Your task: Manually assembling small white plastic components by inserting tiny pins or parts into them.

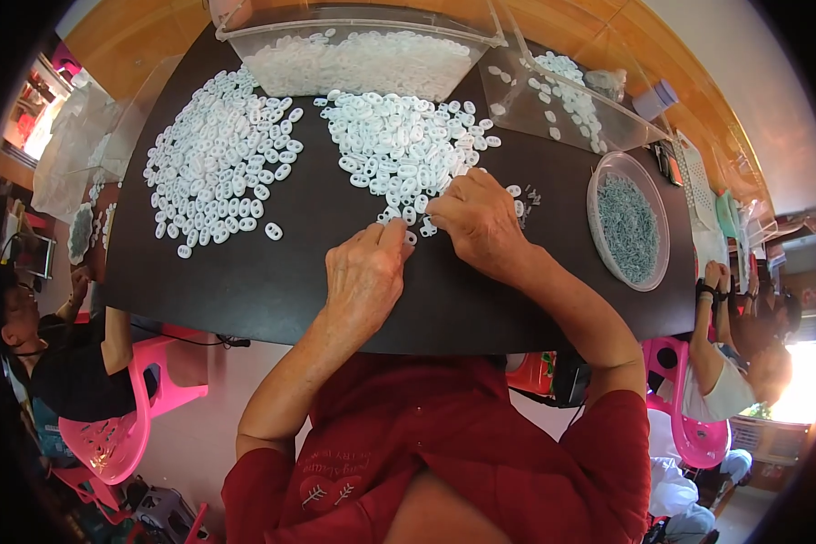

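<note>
My left hand (369, 272) is closed at the near edge of a pile of white oval two-holed plastic pieces (406, 145). One white oval piece (410, 238) shows at its fingertips. Just to the right, my right hand (482, 222) has its fingers bent and pressed together against the same pile. Whatever lies between those fingertips is hidden. A few loose small dark screws (532, 207) lie beside my right hand. Farther right stands a round clear tub (595, 222) full of small grey metal pieces that look like screws.
A second heap of white ovals (210, 154) spreads over the dark table (218, 290) at left. Behind stands a clear bin (254, 72) of white pieces. Another clear tray (508, 109) and a purple-lidded container (655, 100) are at back right. People sit at both sides.
</note>
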Demonstrator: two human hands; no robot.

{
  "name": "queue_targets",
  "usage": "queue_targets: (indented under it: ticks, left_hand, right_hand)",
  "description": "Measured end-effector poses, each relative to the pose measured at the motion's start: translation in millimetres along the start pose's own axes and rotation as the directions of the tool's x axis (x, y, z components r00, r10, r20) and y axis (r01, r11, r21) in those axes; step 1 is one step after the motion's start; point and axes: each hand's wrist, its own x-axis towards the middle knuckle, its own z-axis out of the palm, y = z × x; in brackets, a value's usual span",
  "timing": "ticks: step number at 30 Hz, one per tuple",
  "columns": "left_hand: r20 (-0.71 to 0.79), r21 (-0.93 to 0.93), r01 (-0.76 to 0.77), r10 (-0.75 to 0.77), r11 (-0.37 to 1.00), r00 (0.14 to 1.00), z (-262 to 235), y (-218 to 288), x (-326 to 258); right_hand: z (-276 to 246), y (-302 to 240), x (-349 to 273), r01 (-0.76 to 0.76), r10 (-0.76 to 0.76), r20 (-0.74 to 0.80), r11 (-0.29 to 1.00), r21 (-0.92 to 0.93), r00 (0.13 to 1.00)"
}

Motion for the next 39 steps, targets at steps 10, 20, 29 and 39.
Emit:
queue_targets:
  ticks: [10, 20, 29, 39]
  left_hand:
    - [-0.107, -0.151, -0.023, 0.006, 0.988, 0.994, -6, -4, -5]
    - [-0.184, -0.296, 0.03, -0.087, 0.955, 0.979, -15, -4, -11]
    - [-0.176, -0.296, 0.089, -0.146, 0.951, 0.973, -24, -14, -17]
    - [-0.153, -0.445, 0.149, -0.239, 0.883, 0.959, -23, -7, -15]
  right_hand:
    - [4, -13, 13, 0.062, -0.061, 0.036, 0.997, -0.051, 0.998]
    - [13, -12, 21, 0.216, -0.208, 0.068, 0.967, -0.134, 0.976]
    - [8, -17, 23, 0.308, -0.292, 0.1, 0.925, -0.225, 0.951]
    - [6, -20, 25, 0.169, -0.157, -0.132, 0.982, 0.082, 0.979]
